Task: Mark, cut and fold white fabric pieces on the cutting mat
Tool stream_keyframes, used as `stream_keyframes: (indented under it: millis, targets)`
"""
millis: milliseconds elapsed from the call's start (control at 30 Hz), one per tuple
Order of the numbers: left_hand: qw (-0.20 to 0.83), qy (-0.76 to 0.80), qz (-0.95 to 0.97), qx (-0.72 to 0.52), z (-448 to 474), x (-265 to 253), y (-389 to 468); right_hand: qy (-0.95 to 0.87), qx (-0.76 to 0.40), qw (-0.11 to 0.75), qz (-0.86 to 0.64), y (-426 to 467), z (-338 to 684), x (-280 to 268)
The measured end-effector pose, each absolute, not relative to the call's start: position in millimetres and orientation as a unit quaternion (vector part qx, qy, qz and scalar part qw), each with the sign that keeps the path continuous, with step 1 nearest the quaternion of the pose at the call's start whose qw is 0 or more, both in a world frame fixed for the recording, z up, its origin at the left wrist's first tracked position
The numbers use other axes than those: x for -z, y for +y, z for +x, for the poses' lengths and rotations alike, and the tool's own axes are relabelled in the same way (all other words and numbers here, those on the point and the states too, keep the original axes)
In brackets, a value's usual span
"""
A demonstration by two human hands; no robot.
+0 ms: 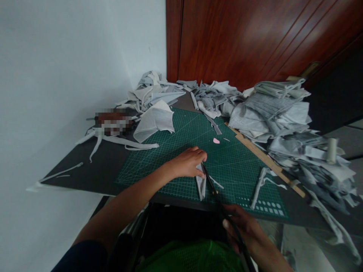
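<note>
My left hand [190,162] is closed on a narrow grey fabric piece [201,187] that hangs toward the front edge of the green cutting mat [181,139]. My right hand [245,228], low at the front of the table, grips long dark scissors [217,198]. Their blades point away from me, with the tips beside my left fingers and along the fabric's right side. Whether the blades are parted is hard to see. A thin pale fabric strip [217,182] lies just right of the blades.
Grey fabric piles lie at the back left [154,94], back middle [212,96] and right [272,109]. A wooden ruler [263,158] crosses the mat's right side. Loose strips [258,189] and a pink scrap [216,140] rest on the mat. Behind stands a brown door [241,41].
</note>
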State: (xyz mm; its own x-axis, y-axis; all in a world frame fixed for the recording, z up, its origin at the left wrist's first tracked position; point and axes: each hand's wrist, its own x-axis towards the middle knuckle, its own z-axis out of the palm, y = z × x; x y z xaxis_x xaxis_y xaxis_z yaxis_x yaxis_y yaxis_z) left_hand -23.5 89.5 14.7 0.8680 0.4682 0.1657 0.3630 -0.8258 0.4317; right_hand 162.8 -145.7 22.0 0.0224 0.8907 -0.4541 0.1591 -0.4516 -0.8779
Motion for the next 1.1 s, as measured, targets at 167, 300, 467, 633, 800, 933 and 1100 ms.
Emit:
stream_keyframes:
  millis: [167, 300, 467, 633, 800, 933, 1100]
  targets:
    - [0.207, 0.217, 0.944, -0.140, -24, -15, 89, -0.368, -0.587, 0.323, -0.645, -147, 162, -25]
    - [0.212, 0.214, 0.942, -0.148, -25, -13, 89, -0.358, -0.599, 0.344, -0.629, -150, 161, -19]
    - [0.199, 0.221, 0.944, -0.143, -25, -13, 88, -0.371, -0.604, 0.348, -0.614, -152, 163, -10]
    - [0.183, 0.220, 0.947, -0.144, -24, -14, 88, -0.377, -0.590, 0.350, -0.622, -153, 162, -11]
    - [0.174, 0.216, 0.951, -0.135, -25, -14, 89, -0.390, -0.574, 0.354, -0.627, -151, 159, -14]
    - [0.173, 0.213, 0.953, -0.131, -25, -15, 89, -0.364, -0.584, 0.344, -0.639, -149, 158, -16]
    - [0.165, 0.214, 0.955, -0.121, -26, -16, 88, -0.362, -0.579, 0.337, -0.648, -147, 159, -22]
